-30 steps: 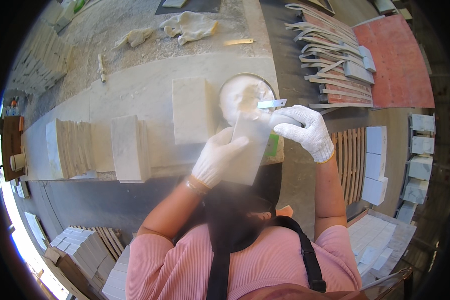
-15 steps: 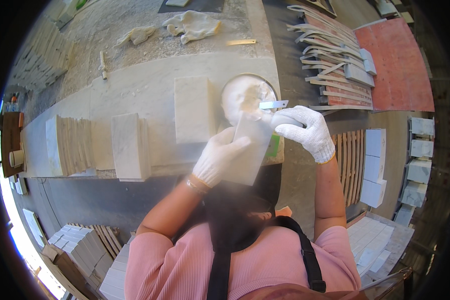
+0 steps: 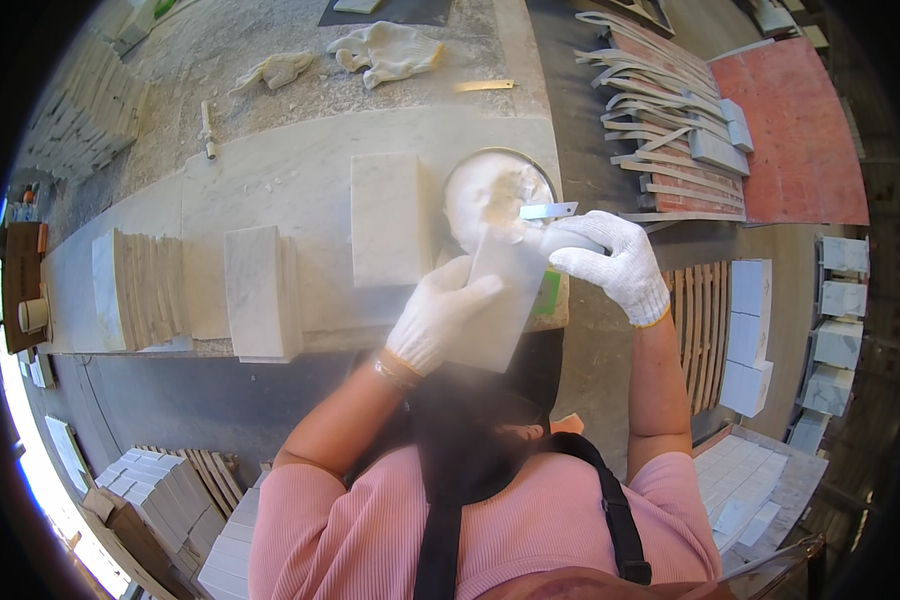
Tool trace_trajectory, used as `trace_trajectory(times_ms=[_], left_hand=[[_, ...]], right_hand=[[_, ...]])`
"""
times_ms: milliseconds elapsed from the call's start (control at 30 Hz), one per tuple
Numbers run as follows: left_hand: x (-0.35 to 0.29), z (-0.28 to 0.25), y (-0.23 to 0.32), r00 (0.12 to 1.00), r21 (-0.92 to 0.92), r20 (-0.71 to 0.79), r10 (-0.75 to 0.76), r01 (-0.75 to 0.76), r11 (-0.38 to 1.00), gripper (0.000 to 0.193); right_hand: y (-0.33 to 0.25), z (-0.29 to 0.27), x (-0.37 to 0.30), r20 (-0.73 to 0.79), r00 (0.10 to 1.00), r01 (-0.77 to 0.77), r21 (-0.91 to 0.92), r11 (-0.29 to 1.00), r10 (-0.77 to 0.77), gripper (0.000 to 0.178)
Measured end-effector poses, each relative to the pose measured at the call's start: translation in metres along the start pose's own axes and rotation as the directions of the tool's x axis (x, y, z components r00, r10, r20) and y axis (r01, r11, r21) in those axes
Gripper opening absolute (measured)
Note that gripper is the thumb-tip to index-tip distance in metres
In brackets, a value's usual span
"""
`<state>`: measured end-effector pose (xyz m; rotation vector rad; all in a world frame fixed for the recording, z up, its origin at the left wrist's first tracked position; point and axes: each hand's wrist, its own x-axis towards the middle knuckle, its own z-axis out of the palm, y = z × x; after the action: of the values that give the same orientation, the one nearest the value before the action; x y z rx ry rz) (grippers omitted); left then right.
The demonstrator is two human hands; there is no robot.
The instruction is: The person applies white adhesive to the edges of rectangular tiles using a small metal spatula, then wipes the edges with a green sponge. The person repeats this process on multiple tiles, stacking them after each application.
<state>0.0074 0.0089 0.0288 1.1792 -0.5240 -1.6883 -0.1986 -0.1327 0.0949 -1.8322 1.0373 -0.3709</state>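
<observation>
A white marble tile (image 3: 502, 300) stands tilted in my left hand (image 3: 438, 312), which wears a white knit glove and has its thumb across the tile's face. My right hand (image 3: 615, 262), gloved alike, grips a smooth, rounded whitish object (image 3: 573, 240) beside the tile's upper right edge. Its exact kind is unclear. Just beyond the tile is a round bowl of white paste (image 3: 485, 190), its surface lumpy. A flat metal blade (image 3: 548, 210) with a small hole at its end lies across the bowl's right rim. Haze blurs the area around the tile.
Left of the bowl lies a flat stack of marble tiles (image 3: 385, 220). More tile stacks (image 3: 260, 290) stand along the bench's near edge. Cloth gloves (image 3: 385, 52) and a brass-coloured strip (image 3: 485, 86) lie further back. Light strips (image 3: 660, 120) are piled on a red board at right.
Almost nothing differs. The view has shifted very slightly; both hands keep their hold and place, and the tile stays tilted beside the bowl.
</observation>
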Motion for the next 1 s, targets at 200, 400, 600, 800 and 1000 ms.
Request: trace_trajectory(times_ms=[200,400,600,800,1000], left_hand=[[0.0,0.0,-0.001,1.0,-0.021,-0.001,-0.004,0.004,1.0,0.033],[0.001,-0.003,-0.002,1.0,0.007,0.012,0.006,-0.006,1.0,0.032],[0.003,-0.004,-0.003,1.0,0.025,0.0,-0.009,0.009,1.0,0.033],[0.006,-0.008,-0.006,0.999,-0.064,-0.005,-0.035,0.035,0.997,0.033],[0.011,-0.012,-0.011,0.997,-0.107,0.003,-0.074,0.073,0.992,0.033]], right_hand=[[-0.001,0.001,0.001,0.004,1.0,-0.022,0.05,0.998,0.022,0.03],[-0.002,-0.007,0.003,0.002,0.999,-0.033,0.19,0.981,0.033,0.039],[0.019,-0.024,0.038,-0.183,0.98,0.005,0.394,0.919,0.074,0.042],[0.069,-0.017,0.121,-0.25,0.967,0.119,0.274,0.954,-0.049,0.038],[0.098,-0.001,0.167,-0.105,0.994,0.038,0.19,0.981,-0.019,0.043]])
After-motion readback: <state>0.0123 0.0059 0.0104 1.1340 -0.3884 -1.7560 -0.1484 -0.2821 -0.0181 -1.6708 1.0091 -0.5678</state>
